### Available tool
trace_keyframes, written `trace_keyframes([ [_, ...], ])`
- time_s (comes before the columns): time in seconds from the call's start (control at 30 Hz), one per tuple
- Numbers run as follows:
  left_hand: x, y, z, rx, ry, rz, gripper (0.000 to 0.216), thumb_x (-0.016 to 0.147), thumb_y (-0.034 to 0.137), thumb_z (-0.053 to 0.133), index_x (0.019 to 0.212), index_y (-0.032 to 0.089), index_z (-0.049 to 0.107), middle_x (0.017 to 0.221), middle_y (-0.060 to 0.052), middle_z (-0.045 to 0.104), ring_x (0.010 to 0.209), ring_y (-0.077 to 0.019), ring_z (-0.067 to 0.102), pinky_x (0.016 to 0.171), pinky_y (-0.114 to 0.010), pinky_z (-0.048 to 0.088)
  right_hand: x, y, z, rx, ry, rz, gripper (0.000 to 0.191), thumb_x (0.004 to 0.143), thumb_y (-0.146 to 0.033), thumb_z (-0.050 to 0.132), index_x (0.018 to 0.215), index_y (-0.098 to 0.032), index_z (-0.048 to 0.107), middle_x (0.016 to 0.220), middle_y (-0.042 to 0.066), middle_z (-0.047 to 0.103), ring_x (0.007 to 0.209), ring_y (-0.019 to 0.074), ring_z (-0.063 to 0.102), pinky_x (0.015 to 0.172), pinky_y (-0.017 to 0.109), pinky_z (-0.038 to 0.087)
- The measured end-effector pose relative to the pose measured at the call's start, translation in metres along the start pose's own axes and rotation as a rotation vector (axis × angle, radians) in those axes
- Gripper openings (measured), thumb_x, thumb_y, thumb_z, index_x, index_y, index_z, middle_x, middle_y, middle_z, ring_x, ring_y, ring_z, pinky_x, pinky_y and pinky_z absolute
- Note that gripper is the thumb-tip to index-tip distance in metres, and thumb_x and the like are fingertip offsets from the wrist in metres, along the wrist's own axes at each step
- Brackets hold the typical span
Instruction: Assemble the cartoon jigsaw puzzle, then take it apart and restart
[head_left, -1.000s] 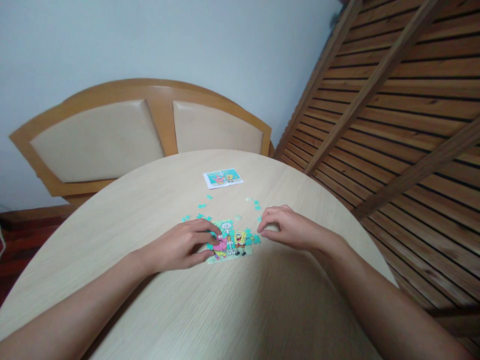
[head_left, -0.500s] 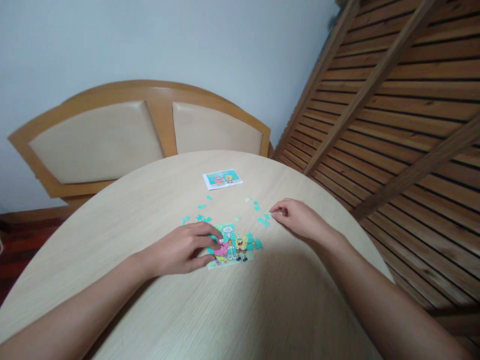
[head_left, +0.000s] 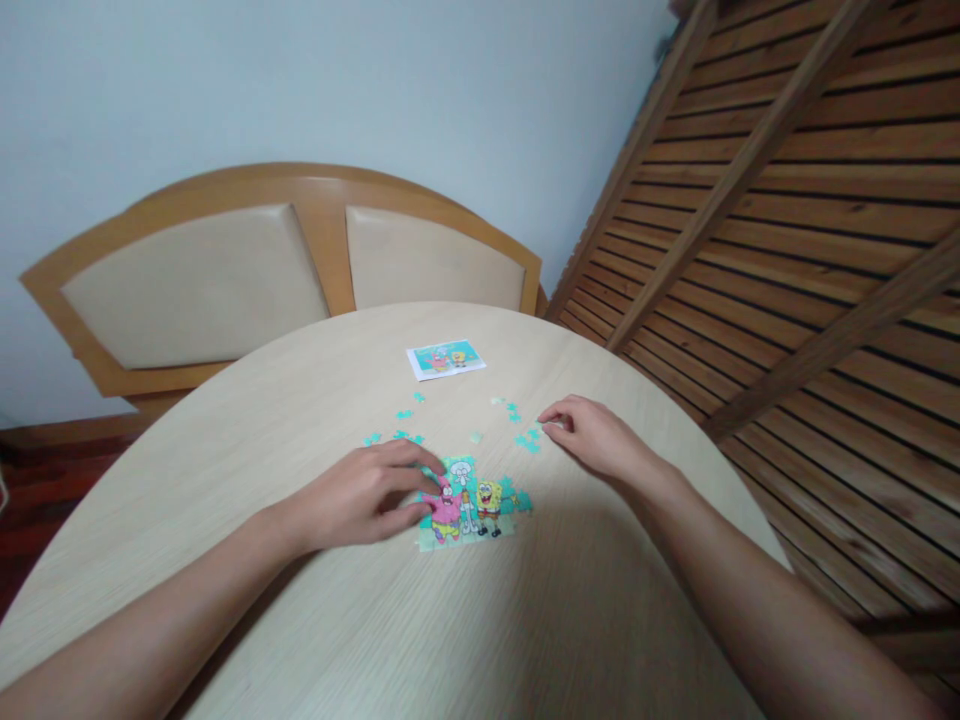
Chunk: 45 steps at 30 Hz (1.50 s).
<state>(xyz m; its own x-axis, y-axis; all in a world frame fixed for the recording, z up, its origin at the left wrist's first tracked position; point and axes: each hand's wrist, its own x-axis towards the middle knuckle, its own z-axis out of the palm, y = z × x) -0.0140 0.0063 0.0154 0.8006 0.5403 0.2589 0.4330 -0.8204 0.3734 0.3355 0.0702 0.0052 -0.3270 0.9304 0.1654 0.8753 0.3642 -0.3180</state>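
Observation:
A partly joined jigsaw puzzle (head_left: 469,508) with pink, yellow and pale cartoon figures on a teal ground lies flat on the table. My left hand (head_left: 371,495) is at its left edge, fingers apart and bent, the fingertips touching or just over the puzzle. My right hand (head_left: 589,430) hovers low to the right, thumb and forefinger pinched on what looks like a small puzzle piece (head_left: 538,425), mostly hidden by the fingertips. Loose teal puzzle pieces (head_left: 528,442) lie just left of those fingertips. Several more loose teal pieces (head_left: 403,414) are scattered beyond my left hand.
A small printed picture (head_left: 447,360) of the same figures lies farther back on the round wooden table (head_left: 337,620). Two pale puzzle pieces (head_left: 475,437) rest between the hands. Behind the table stands a padded wooden backrest (head_left: 337,240); a slatted wooden panel (head_left: 787,250) slants along the right.
The joined puzzle has slid slightly toward me and to the right, showing more of its pink figure. My left hand has barely moved. The right hand's fingertips have shifted very slightly left.

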Motion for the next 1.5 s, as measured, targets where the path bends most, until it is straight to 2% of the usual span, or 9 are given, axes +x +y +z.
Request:
trace_keyframes([
  [0.13, -0.010, -0.022, -0.011, 0.220, 0.168, -0.371, 0.027, 0.098, 0.038, 0.051, 0.113, 0.023, 0.068, 0.116, -0.007, 0.068, 0.105, -0.0255, 0.065, 0.090, -0.043, 0.055, 0.002, -0.004, 0.007, 0.026, 0.067, -0.046, 0.022, 0.095, -0.027, 0.058, 0.106, -0.018, 0.075, 0.107, 0.011, 0.073, 0.100, 0.0262, 0.068, 0.092, 0.040, 0.052],
  [0.23, -0.020, -0.040, -0.017, 0.346, 0.216, -0.602, 0.036, 0.095, 0.043, 0.048, 0.114, 0.018, 0.066, 0.118, -0.012, 0.066, 0.108, -0.0306, 0.062, 0.093, -0.047, 0.052, 0.004, -0.009, 0.019, 0.055, 0.104, -0.125, 0.031, 0.099, -0.034, 0.053, 0.119, -0.018, 0.071, 0.121, 0.011, 0.071, 0.113, 0.0267, 0.065, 0.102, 0.043, 0.049],
  [0.43, -0.030, -0.052, -0.019, 0.438, 0.098, -0.804, 0.047, 0.091, 0.044, 0.044, 0.121, 0.014, 0.064, 0.121, -0.017, 0.064, 0.109, -0.0338, 0.063, 0.093, -0.046, 0.051, 0.008, -0.021, 0.040, -0.003, 0.049, -0.199, 0.050, 0.103, -0.044, 0.042, 0.145, -0.020, 0.054, 0.153, 0.010, 0.051, 0.141, 0.0291, 0.046, 0.115, 0.051, 0.038],
  [0.6, -0.032, -0.050, -0.025, 0.425, -0.044, -0.780, 0.050, 0.088, 0.046, 0.045, 0.123, 0.016, 0.065, 0.125, -0.016, 0.064, 0.111, -0.0333, 0.063, 0.098, -0.046, 0.049, 0.008, -0.021, 0.043, -0.050, -0.032, -0.204, 0.057, 0.101, -0.049, 0.043, 0.152, -0.024, 0.046, 0.159, 0.007, 0.044, 0.147, 0.0341, 0.037, 0.118, 0.056, 0.032],
  [0.77, -0.033, -0.045, -0.032, 0.377, -0.106, -0.777, 0.056, 0.087, 0.051, 0.047, 0.129, 0.017, 0.063, 0.133, -0.016, 0.060, 0.118, -0.0342, 0.060, 0.100, -0.047, 0.049, 0.008, -0.024, 0.038, -0.062, -0.002, -0.260, 0.055, 0.099, -0.046, 0.050, 0.146, -0.019, 0.052, 0.149, 0.012, 0.055, 0.140, 0.0318, 0.046, 0.116, 0.051, 0.036],
  [0.9, -0.029, -0.044, -0.025, 0.402, -0.052, -0.735, 0.051, 0.090, 0.048, 0.048, 0.127, 0.016, 0.063, 0.130, -0.017, 0.062, 0.113, -0.0340, 0.061, 0.100, -0.049, 0.049, 0.008, -0.027, 0.036, -0.053, 0.008, -0.301, 0.048, 0.099, -0.043, 0.051, 0.138, -0.016, 0.058, 0.139, 0.015, 0.059, 0.132, 0.0289, 0.052, 0.113, 0.048, 0.041],
  [1.1, -0.005, -0.052, 0.006, 0.369, 0.180, -0.420, 0.047, 0.100, 0.040, 0.042, 0.139, 0.016, 0.053, 0.146, -0.014, 0.056, 0.133, -0.0308, 0.052, 0.113, -0.050, 0.041, 0.008, -0.028, 0.038, -0.021, 0.024, -0.291, 0.043, 0.100, -0.040, 0.051, 0.136, -0.018, 0.058, 0.136, 0.013, 0.060, 0.129, 0.0285, 0.053, 0.113, 0.048, 0.041],
  [1.3, 0.008, -0.062, 0.021, 0.252, 0.104, -0.366, 0.057, 0.104, 0.044, 0.036, 0.154, 0.017, 0.039, 0.160, -0.012, 0.040, 0.147, -0.0352, 0.036, 0.119, -0.056, 0.031, 0.008, -0.033, 0.037, -0.017, 0.017, -0.272, 0.041, 0.100, -0.038, 0.052, 0.136, -0.019, 0.059, 0.135, 0.013, 0.060, 0.129, 0.0286, 0.053, 0.112, 0.047, 0.042],
  [1.5, 0.006, -0.058, 0.018, 0.240, 0.114, -0.346, 0.055, 0.104, 0.045, 0.038, 0.150, 0.016, 0.044, 0.153, -0.015, 0.050, 0.140, -0.0359, 0.046, 0.115, -0.057, 0.037, 0.007, -0.035, 0.037, -0.018, 0.020, -0.266, 0.041, 0.100, -0.036, 0.052, 0.135, -0.017, 0.059, 0.135, 0.014, 0.060, 0.128, 0.0281, 0.054, 0.112, 0.046, 0.042],
])
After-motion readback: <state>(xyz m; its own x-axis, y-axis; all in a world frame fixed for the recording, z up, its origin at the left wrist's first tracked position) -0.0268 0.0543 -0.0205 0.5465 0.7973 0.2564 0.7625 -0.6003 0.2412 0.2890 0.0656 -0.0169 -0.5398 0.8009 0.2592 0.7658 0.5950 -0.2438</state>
